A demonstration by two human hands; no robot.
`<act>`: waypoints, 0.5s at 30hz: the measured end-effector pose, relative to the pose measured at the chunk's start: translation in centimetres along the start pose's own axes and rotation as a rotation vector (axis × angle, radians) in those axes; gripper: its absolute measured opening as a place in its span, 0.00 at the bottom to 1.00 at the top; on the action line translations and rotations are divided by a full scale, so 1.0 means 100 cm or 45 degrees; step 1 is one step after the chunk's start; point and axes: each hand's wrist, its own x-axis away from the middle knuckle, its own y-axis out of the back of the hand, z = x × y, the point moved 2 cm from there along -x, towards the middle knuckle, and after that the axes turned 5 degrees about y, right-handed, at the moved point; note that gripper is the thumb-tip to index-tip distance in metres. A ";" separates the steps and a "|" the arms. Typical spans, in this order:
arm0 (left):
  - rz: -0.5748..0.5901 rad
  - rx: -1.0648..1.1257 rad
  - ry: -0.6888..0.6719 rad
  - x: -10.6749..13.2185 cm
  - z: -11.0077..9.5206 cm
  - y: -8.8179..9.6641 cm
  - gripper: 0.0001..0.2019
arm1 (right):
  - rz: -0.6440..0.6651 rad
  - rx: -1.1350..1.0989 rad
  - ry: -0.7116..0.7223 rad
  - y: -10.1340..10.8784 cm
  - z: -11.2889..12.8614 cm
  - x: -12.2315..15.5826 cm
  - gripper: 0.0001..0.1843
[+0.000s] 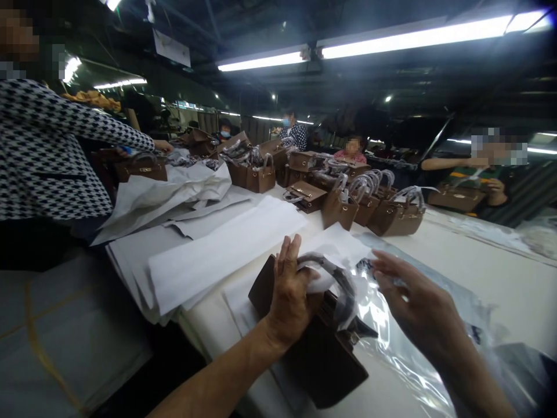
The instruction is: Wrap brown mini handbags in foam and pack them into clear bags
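A dark brown handbag lies tilted in front of me. Clear plastic wraps its raised handle. My left hand grips the handbag's upper part beside the handle, two fingers pointing up and the thumb bent toward the handle. White paper shows behind and through the handle loop. To the right, my right hand is open, its fingers stretched and slightly blurred, above shiny clear plastic bags. Whether its fingertips touch the plastic, I cannot tell.
Stacked white paper sheets and crumpled paper lie left on the white table. Several brown handbags stand farther back. A person in a houndstooth top stands left; another at right holds a handbag. More people are behind.
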 end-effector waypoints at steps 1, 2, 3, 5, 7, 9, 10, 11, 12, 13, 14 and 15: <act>0.013 0.012 -0.025 0.001 0.001 -0.002 0.07 | -0.058 -0.005 -0.068 0.000 0.009 0.014 0.22; 0.013 0.011 -0.060 0.001 0.002 -0.003 0.07 | -0.088 -0.014 -0.084 -0.003 0.018 0.025 0.21; 0.006 -0.003 -0.108 0.003 0.003 -0.003 0.06 | -0.099 -0.009 -0.075 -0.009 0.027 0.034 0.20; -0.022 -0.055 -0.229 0.008 0.007 0.004 0.05 | -0.157 0.056 -0.025 -0.023 0.039 0.042 0.17; -0.064 -0.089 -0.314 0.019 0.012 0.021 0.02 | -0.280 0.161 -0.017 -0.035 0.040 0.042 0.13; -0.064 -0.084 -0.369 0.038 0.018 0.046 0.04 | -0.372 0.235 -0.047 -0.042 0.034 0.037 0.12; -0.051 -0.071 -0.385 0.050 0.021 0.059 0.06 | -0.413 0.253 -0.061 -0.043 0.031 0.034 0.12; -0.022 -0.062 -0.402 0.064 0.024 0.070 0.08 | -0.442 0.254 -0.072 -0.044 0.027 0.033 0.12; 0.007 -0.054 -0.403 0.079 0.027 0.079 0.08 | -0.464 0.247 -0.079 -0.045 0.025 0.031 0.12; 0.037 -0.049 -0.387 0.096 0.030 0.086 0.08 | -0.480 0.233 -0.083 -0.045 0.024 0.031 0.13; 0.057 -0.043 -0.361 0.112 0.034 0.089 0.09 | -0.490 0.220 -0.091 -0.046 0.024 0.031 0.13; 0.070 -0.034 -0.330 0.128 0.039 0.090 0.10 | -0.483 0.204 -0.119 -0.048 0.026 0.031 0.13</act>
